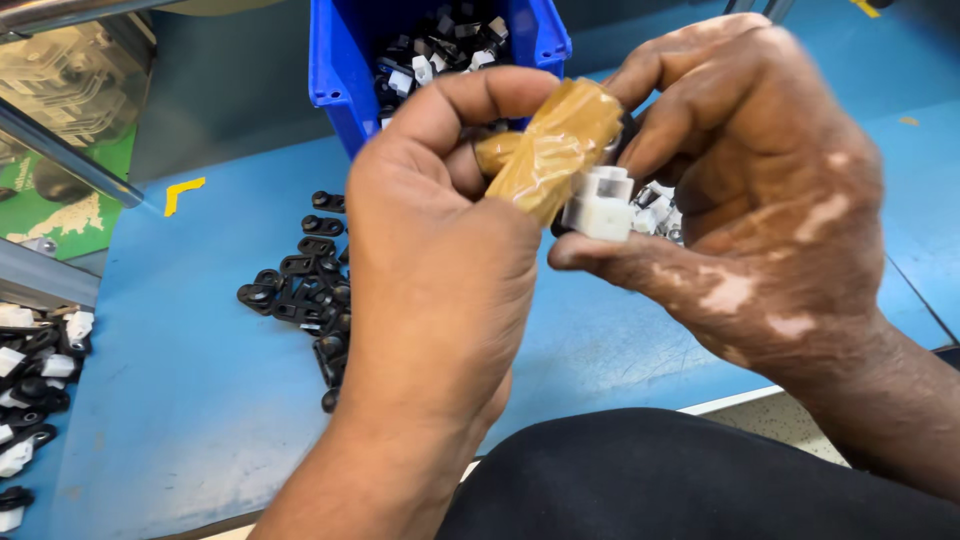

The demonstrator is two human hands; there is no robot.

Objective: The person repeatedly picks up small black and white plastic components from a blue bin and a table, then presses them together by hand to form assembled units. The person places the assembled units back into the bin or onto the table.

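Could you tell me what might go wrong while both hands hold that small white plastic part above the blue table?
The small white plastic part is pinched only at the fingertips of the right hand, so it might slip and drop among the loose black plastic clips. The left hand has a tape-wrapped thumb, which may dull its grip. The open blue plastic bin sits close behind and could be knocked.

Factory assembly station. Blue counter with a blue parts bin far side. Loose black plastic clips piled left.
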